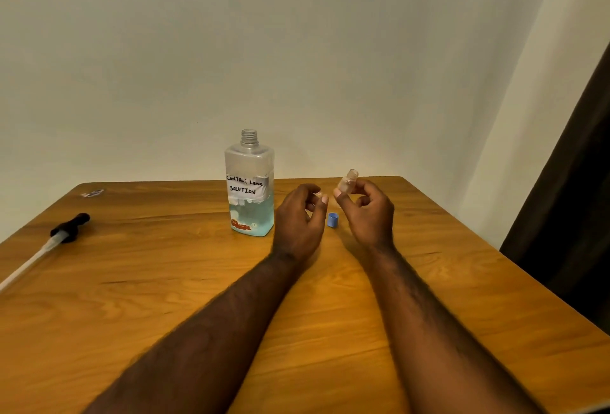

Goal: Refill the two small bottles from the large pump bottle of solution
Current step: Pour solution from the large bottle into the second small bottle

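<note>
Head view: large pump bottle [249, 189] upright mid-table, pump off, neck open, roughly third full. Pump [70, 225] lies far left on table [165, 281]. Right hand [368, 212] pinches small bottle [348, 182] by body, neck open, tilted, held above table right of large bottle. Left hand [297, 219] pinches tiny clear piece [319, 195], plug we guess, too small to tell. Blue cap [333, 219] on table between hands. Second small bottle not seen. We advise: park piece beside cap, hold small bottle upright, pour slowly, wide neck means spill risk
</note>
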